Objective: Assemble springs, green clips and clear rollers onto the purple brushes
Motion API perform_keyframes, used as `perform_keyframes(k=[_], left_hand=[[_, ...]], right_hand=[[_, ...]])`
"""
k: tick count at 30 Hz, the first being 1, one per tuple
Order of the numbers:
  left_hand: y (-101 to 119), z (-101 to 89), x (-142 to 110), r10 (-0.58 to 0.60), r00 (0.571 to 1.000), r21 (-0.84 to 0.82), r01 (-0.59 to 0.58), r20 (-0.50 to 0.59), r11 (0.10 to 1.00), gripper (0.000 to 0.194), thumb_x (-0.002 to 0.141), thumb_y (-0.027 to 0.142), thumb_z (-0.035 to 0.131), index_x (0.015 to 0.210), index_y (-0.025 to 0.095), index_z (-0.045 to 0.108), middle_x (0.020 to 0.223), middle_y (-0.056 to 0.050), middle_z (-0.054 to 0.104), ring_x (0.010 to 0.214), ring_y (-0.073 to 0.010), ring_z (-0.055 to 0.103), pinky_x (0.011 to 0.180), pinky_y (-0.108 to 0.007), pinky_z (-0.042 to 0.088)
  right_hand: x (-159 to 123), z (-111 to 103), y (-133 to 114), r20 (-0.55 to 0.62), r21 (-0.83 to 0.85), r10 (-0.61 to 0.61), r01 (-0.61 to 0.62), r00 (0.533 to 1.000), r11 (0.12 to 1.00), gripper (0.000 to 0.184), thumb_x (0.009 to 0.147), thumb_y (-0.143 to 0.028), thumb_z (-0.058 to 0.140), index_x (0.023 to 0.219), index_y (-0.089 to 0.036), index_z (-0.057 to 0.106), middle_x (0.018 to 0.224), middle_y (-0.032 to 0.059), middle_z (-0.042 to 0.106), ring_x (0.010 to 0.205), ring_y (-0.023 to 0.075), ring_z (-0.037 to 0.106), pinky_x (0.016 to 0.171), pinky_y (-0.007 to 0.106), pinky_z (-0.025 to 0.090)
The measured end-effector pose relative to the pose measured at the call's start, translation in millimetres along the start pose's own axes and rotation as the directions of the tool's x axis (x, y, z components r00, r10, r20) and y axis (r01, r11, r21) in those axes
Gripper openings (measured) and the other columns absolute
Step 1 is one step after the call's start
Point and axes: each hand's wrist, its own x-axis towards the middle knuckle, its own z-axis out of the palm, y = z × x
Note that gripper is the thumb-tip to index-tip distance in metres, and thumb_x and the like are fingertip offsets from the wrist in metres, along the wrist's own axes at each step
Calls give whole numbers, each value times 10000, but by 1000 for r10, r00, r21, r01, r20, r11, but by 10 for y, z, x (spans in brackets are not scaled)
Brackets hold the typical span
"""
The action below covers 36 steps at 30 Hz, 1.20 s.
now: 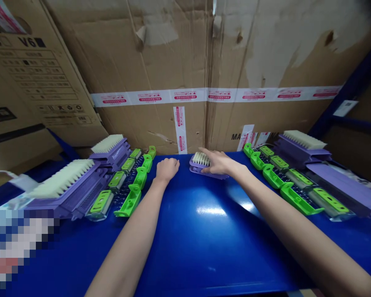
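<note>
My right hand is on a purple brush with pale bristles facing up, at the back middle of the blue table. Its thumb and fingers lie over the brush's right part and hide it. To the left, apart from the brush, my left hand rests on the table as a closed fist. Whatever may be inside those fingers is hidden.
Rows of green plastic pieces and clear-and-green parts stand left, with similar green pieces at right. Purple brushes and another bristled one flank them. A taped cardboard wall closes the back.
</note>
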Motion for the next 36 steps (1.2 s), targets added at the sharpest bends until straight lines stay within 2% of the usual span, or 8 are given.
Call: perform_keyframes(k=[4,9,16,19,26,30,33,36], left_hand=[[-5,5,3,6,1000,-6,-6,-8,1000,466,934,397,298,923,186,713,975,-151,700,946,-319,662,778,-415,501],[-4,10,6,12,1000,-8,-12,-14,1000,466,932,395,302,930,178,715,969,-158,699,937,-320,664,770,-413,504],[7,7,2,11,1000,-5,-11,-18,1000,464,932,391,303,932,178,715,963,-156,699,936,-322,663,770,-416,505],[5,10,7,13,1000,0,-13,-14,1000,463,931,393,304,940,179,714,963,-156,699,937,-322,663,771,-417,505],[1,19,10,13,1000,11,-13,-6,1000,469,932,398,298,942,182,714,969,-153,698,935,-320,663,772,-415,505],[10,9,7,13,1000,16,-13,-7,1000,468,933,399,296,945,185,712,974,-152,697,938,-312,662,774,-403,501],[17,-5,-4,17,1000,13,-17,-11,1000,480,940,401,281,952,182,708,969,-151,698,934,-301,664,771,-385,496],[24,-20,-25,16,999,8,-16,-34,1000,488,947,396,263,956,175,699,966,-152,698,928,-305,665,761,-383,491]], right_hand=[[-62,10,8,-148,-101,104,-120,984,988,919,707,-542,677,1461,-211,269,1349,175,490,1209,383,448,945,521,382],[-201,112,215,-240,-60,213,-234,947,970,919,721,-551,660,1459,-171,265,1388,197,419,1218,375,439,961,491,390],[-343,303,414,-289,63,75,-59,954,996,771,801,-444,579,1454,-187,260,1413,152,407,1278,318,403,998,456,382],[-363,340,328,-314,10,149,-154,938,988,746,811,-474,553,1444,-191,279,1406,164,409,1251,347,408,953,495,389],[-329,437,111,-446,-58,343,-409,827,911,730,840,-501,508,1430,-127,294,1332,225,443,1112,364,466,845,465,401],[-362,424,84,-484,-15,288,-337,826,941,682,870,-535,429,1416,-136,339,1298,204,488,1096,361,497,855,470,409],[-393,403,64,-506,83,207,-192,837,978,563,924,-454,331,1383,-132,390,1213,162,573,1019,288,566,872,405,427],[-396,410,60,-488,132,205,-160,848,978,501,948,-396,272,1346,-136,431,1158,132,623,939,246,608,838,348,447]])
